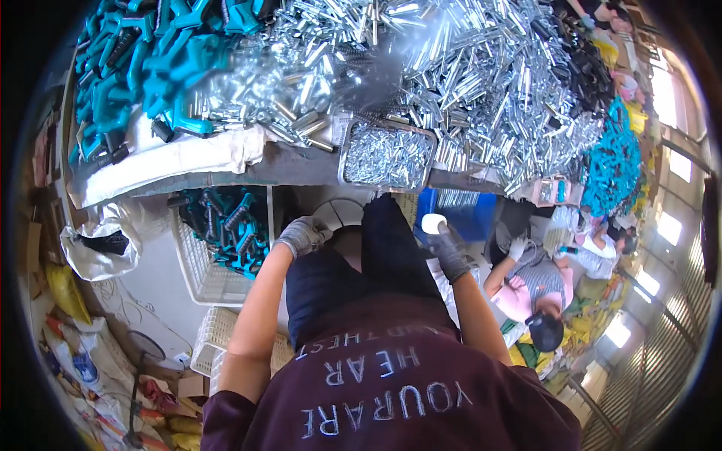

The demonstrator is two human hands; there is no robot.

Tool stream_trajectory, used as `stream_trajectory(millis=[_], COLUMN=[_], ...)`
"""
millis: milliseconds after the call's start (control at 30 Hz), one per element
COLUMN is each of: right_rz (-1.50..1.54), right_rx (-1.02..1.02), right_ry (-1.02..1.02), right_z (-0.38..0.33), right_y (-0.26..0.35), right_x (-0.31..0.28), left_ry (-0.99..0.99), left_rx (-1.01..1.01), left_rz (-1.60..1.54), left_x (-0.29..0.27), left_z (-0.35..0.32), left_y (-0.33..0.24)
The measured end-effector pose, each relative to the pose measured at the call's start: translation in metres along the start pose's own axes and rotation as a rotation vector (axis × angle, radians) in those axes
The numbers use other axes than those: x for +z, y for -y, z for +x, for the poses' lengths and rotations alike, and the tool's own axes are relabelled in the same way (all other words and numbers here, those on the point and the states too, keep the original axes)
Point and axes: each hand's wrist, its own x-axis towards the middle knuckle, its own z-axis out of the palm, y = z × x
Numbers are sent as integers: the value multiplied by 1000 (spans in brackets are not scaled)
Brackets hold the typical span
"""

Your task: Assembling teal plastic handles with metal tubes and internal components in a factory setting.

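Both hands gloved in grey: right hand point(450, 252) gripped a small white cylindrical piece point(434, 223) above the lap; left hand point(302, 235) curled, grasp unclear, beside a white basket of teal-handled parts point(226, 225). Metal tray of silver pins point(386, 155) sat just ahead on the worktop point(293, 169). Mid-assembly, likely; the next move would call for a reach forward.

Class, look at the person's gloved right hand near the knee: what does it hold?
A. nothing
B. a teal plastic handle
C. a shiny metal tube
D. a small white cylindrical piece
D: the grey-gloved right hand grips a small white cylindrical piece at its fingertips.
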Motion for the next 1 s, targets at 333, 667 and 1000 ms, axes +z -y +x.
stream_trajectory(millis=[333,667,1000], right_rz=[-150,58,21], right_rx=[165,249,-292], right_ry=[161,49,56], right_z=[86,137,225], right_y=[-65,-79,-146], right_x=[-57,-54,-1], left_ry=[-198,252,428], left_rx=[517,547,565], left_rz=[1230,1422,1718], left_x=[123,119,-67], left_z=[226,312,277], left_y=[87,50,126])
